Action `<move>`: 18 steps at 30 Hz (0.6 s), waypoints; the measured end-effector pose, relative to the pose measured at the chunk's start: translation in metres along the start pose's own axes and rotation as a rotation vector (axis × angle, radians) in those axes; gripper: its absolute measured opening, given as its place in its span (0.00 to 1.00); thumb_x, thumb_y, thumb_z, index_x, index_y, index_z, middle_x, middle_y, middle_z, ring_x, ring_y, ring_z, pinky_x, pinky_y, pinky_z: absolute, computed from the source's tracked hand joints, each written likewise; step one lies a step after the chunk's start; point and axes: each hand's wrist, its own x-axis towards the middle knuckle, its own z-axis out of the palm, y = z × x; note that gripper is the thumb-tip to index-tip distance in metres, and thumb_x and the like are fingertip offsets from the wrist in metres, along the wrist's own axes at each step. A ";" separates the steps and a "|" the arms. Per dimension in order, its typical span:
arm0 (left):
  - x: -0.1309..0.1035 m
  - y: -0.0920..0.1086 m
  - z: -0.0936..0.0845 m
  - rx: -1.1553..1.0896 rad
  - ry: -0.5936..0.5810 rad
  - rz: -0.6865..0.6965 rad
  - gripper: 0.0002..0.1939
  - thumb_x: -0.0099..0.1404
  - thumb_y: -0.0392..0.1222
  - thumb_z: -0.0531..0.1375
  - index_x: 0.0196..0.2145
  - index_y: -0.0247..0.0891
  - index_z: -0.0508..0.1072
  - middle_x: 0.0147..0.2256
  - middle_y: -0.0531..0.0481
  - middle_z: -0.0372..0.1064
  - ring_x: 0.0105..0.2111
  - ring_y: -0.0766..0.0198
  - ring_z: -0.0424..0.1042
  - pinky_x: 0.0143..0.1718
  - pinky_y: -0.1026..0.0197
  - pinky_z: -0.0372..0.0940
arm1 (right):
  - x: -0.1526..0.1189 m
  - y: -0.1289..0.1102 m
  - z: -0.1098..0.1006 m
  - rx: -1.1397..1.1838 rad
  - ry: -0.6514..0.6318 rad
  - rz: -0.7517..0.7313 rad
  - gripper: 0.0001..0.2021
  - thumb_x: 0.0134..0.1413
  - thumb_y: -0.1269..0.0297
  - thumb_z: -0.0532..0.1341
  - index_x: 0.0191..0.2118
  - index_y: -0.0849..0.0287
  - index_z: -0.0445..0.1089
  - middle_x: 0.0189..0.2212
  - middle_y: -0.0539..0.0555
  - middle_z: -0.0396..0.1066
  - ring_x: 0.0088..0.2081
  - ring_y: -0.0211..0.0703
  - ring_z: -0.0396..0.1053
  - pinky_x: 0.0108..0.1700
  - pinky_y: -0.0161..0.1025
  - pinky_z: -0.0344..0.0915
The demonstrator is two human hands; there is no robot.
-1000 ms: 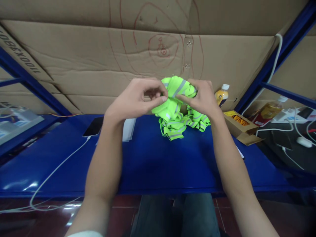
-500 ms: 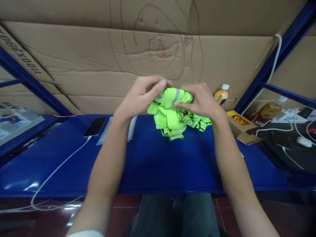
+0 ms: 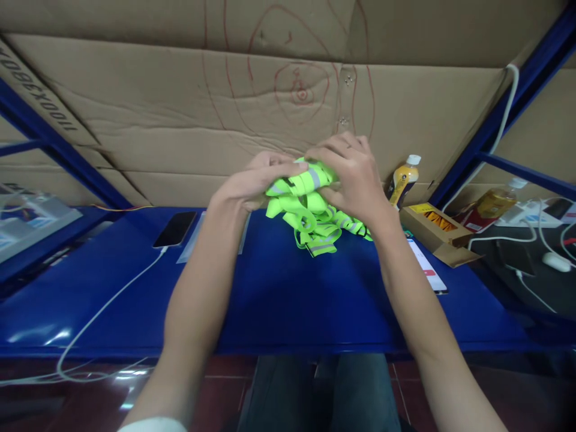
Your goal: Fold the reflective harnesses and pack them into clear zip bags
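Observation:
A tangled bundle of neon-yellow reflective straps point(image 3: 310, 210) with grey stripes is held above the blue table. My left hand point(image 3: 256, 180) grips the bundle's left side, its thumb lying along the top. From the right, my right hand point(image 3: 348, 171) is closed on the upper part, with fingers over the top and thumb in front. Looser loops hang below the hands, and a further stretch of strap trails to the right behind my right wrist. The fingertips behind the bundle are partly hidden.
On the blue table point(image 3: 297, 306), a black phone point(image 3: 174, 229) and clear plastic bags point(image 3: 191, 243) lie left. Rightward are a lit phone point(image 3: 429, 270), an open carton point(image 3: 438, 231) and a juice bottle point(image 3: 402, 177). Cardboard point(image 3: 157, 90) stands behind.
My right hand has shifted left and up over the bundle, and my left thumb now lies flatter across it. The lit phone beside my right forearm has come into view.

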 end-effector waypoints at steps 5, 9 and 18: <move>0.005 -0.006 -0.011 0.313 0.045 0.257 0.22 0.48 0.47 0.80 0.37 0.38 0.78 0.35 0.50 0.77 0.34 0.61 0.74 0.34 0.61 0.67 | -0.004 0.005 -0.014 0.189 -0.142 0.015 0.32 0.61 0.43 0.71 0.65 0.52 0.72 0.65 0.62 0.71 0.64 0.64 0.68 0.65 0.58 0.64; 0.000 -0.001 -0.005 0.602 -0.091 0.421 0.22 0.51 0.47 0.78 0.40 0.40 0.77 0.34 0.53 0.74 0.32 0.61 0.70 0.33 0.59 0.60 | -0.006 0.013 -0.021 0.286 -0.288 0.097 0.28 0.54 0.39 0.75 0.49 0.58 0.77 0.45 0.57 0.79 0.47 0.54 0.73 0.51 0.46 0.67; -0.004 0.000 0.018 0.892 0.084 0.521 0.24 0.69 0.64 0.67 0.31 0.41 0.73 0.29 0.49 0.73 0.34 0.55 0.72 0.40 0.54 0.62 | -0.003 0.003 -0.006 0.497 -0.376 0.217 0.26 0.46 0.40 0.78 0.35 0.59 0.75 0.29 0.47 0.70 0.34 0.41 0.63 0.36 0.38 0.59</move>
